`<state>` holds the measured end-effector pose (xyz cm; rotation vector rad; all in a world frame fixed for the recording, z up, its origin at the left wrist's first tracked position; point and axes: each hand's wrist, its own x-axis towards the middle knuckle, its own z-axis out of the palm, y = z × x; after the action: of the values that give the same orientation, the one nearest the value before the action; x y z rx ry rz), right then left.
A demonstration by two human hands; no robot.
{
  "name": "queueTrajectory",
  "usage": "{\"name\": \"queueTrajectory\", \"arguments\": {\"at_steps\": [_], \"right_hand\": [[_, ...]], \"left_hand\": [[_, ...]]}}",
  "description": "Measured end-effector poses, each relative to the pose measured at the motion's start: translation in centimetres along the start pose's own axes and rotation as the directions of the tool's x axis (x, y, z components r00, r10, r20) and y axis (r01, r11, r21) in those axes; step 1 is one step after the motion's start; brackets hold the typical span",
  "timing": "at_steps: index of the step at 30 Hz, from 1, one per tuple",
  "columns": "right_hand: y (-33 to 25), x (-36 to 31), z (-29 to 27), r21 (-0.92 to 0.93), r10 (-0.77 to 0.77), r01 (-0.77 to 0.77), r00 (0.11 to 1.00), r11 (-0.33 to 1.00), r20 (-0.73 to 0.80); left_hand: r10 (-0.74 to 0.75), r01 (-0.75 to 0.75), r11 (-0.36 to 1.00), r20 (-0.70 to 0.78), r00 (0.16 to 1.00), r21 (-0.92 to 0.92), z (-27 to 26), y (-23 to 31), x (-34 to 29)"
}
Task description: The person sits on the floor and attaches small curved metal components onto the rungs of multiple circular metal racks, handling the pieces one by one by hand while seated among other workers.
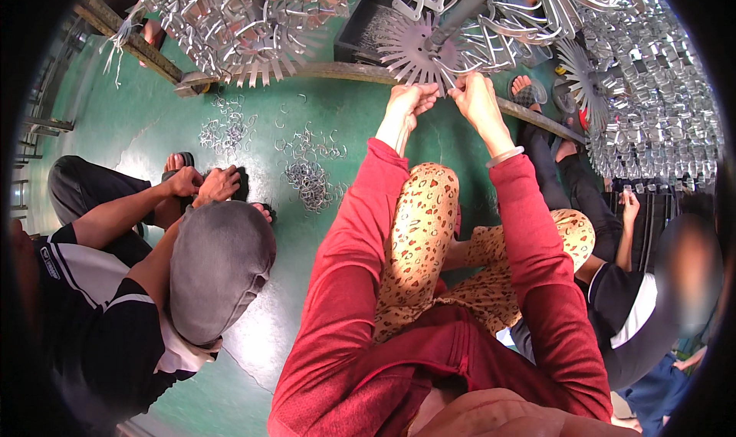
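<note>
Both of my hands are raised to the lower edge of a grey metal disc (406, 47) whose rim is cut into many narrow teeth. My left hand (411, 104) is closed, thumb and fingertips pinched together at the lowest teeth. Close beside it, my right hand (477, 106) is also pinched, its fingertips at the same rim. What either pinch holds is too small to make out. Bent silvery metal hooks (494, 42) hang on the disc's right side. A grey bar (469, 9) runs up from the disc's centre.
A wooden beam (337, 70) crosses below the racks. Beyond it stands a black crate (353, 37) of small metal pieces. Loose metal hooks (308, 184) lie in heaps on the green floor (257, 284). Co-workers sit at left and right. More hung metal parts (652, 92) fill the right.
</note>
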<state>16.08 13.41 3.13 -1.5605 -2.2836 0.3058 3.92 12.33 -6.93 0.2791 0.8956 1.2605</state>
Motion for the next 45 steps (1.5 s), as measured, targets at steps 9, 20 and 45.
{"name": "queueTrajectory", "arguments": {"at_steps": [9,20,45], "right_hand": [[1.1,0.1,0.4,0.021,-0.03,0.03,1.0,0.999,0.008],[0.5,-2.1,1.5,0.185,-0.006,0.042,0.982,0.982,-0.19],[4.1,-1.2,4.1,0.336,0.073,0.124,0.853,0.934,-0.517]], "left_hand": [[0.001,-0.001,1.0,0.014,1.0,-0.022,0.3,0.0,-0.1],[0.038,-0.037,0.998,-0.029,0.999,0.048,0.5,-0.4,-0.6],[0.009,-0.007,0.999,-0.031,0.999,0.037,-0.6,-0.2,-0.5]]}}
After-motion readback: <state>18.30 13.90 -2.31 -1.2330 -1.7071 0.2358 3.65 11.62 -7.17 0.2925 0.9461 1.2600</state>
